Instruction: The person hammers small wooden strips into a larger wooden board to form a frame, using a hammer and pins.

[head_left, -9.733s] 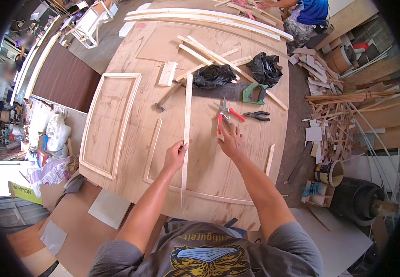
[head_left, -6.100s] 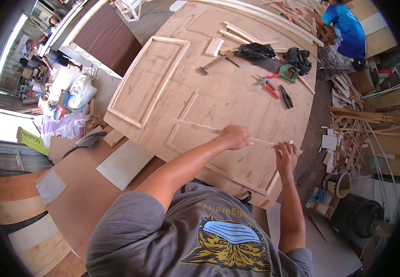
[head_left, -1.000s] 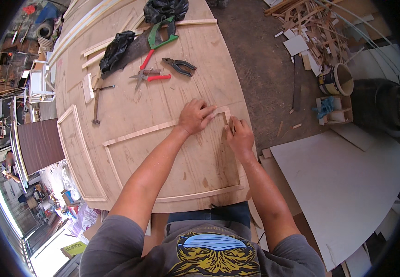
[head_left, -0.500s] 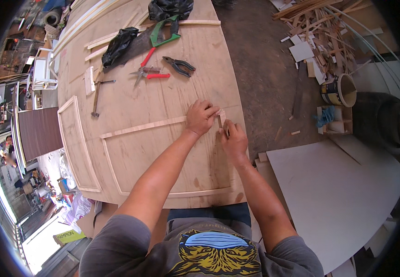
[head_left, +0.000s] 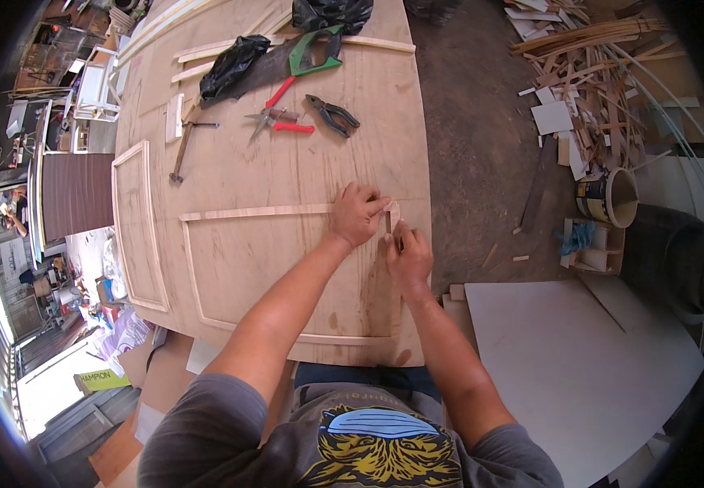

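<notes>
A large plywood panel [head_left: 287, 171] lies flat in front of me, with thin wooden trim strips laid on it as frames. My left hand [head_left: 357, 213] presses down on the right end of a long horizontal trim strip [head_left: 254, 212]. My right hand [head_left: 407, 254] sits just beside it near the panel's right edge, its fingers pinched on a short upright strip [head_left: 390, 220] where the two strips meet. Whether it also holds a small tool is hidden by the fingers.
Farther up the panel lie a hammer [head_left: 181, 149], red-handled snips [head_left: 280, 122], dark pliers [head_left: 332, 115], a green-handled saw [head_left: 311, 55] and two black bags [head_left: 234, 65]. Scrap wood [head_left: 588, 73], a bucket [head_left: 608, 198] and a white board [head_left: 563, 358] are on the floor to the right.
Since ten seconds ago I have laid the long strip across the panel. Over the last second both hands have stayed at the strip's right end, barely shifting.
</notes>
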A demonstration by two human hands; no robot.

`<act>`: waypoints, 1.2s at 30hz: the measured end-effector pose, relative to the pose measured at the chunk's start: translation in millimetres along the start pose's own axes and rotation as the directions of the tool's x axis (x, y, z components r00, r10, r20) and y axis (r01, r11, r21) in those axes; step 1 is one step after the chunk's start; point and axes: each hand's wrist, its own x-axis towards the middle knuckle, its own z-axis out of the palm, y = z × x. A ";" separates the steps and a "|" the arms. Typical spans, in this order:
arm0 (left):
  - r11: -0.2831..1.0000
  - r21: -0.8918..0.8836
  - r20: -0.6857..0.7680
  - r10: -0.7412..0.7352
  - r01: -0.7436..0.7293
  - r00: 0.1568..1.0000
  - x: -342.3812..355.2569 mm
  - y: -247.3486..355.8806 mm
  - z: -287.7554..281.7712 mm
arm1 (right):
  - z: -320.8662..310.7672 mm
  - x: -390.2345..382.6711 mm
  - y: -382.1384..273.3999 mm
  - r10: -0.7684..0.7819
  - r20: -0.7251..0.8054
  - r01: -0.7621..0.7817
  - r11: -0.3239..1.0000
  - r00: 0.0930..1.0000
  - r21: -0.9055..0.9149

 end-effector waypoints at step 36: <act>0.968 0.073 -0.218 -0.219 0.240 0.951 -28.4 35.5 30.3 | -33.8 154.3 -8.6 -0.159 0.681 0.284 0.956 0.715 -0.076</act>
